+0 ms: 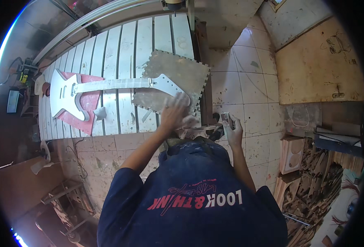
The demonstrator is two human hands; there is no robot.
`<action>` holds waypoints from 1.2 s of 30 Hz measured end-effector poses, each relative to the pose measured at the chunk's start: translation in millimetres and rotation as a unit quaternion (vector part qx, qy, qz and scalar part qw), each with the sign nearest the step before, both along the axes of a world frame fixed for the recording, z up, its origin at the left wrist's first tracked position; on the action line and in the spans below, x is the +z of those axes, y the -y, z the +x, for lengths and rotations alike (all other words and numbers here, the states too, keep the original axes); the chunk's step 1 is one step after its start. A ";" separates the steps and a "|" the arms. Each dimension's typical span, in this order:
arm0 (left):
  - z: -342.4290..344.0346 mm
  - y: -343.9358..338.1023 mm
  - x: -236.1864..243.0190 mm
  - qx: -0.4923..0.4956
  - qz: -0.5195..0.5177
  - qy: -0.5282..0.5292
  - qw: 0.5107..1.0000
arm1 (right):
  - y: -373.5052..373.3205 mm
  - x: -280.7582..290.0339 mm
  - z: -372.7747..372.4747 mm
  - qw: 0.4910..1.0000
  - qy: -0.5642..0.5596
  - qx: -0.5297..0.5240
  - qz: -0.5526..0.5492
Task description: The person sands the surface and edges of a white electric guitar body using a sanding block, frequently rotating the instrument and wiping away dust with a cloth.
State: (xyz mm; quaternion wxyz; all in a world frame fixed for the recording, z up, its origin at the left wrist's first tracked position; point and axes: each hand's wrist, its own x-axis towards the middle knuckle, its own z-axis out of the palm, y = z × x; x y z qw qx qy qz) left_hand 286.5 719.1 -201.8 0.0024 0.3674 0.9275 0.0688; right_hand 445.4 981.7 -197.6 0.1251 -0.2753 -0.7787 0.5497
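Observation:
A white unfinished electric guitar with an angular body lies flat on the slatted table, its neck pointing right. My left hand rests on the tip of the headstock, thumb apart from the outstretched fingers, slightly blurred and holding nothing. Off the table's right edge, my right hand is closed round a small brownish block, which looks like a sanding block. Beneath the guitar body is a red-pink sheet. A grey-brown foam mat with toothed edges lies under the headstock.
Grooves run across the white slatted table, and a metal rail crosses behind it. A crumpled whitish piece lies near the guitar body. Wood scraps are piled at lower right. A worn wooden panel stands at right.

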 end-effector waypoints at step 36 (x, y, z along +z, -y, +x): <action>-54.2 54.2 3.9 0.220 0.074 -0.090 0.969 | 15.5 -4.7 -13.4 0.999 0.010 0.030 -0.045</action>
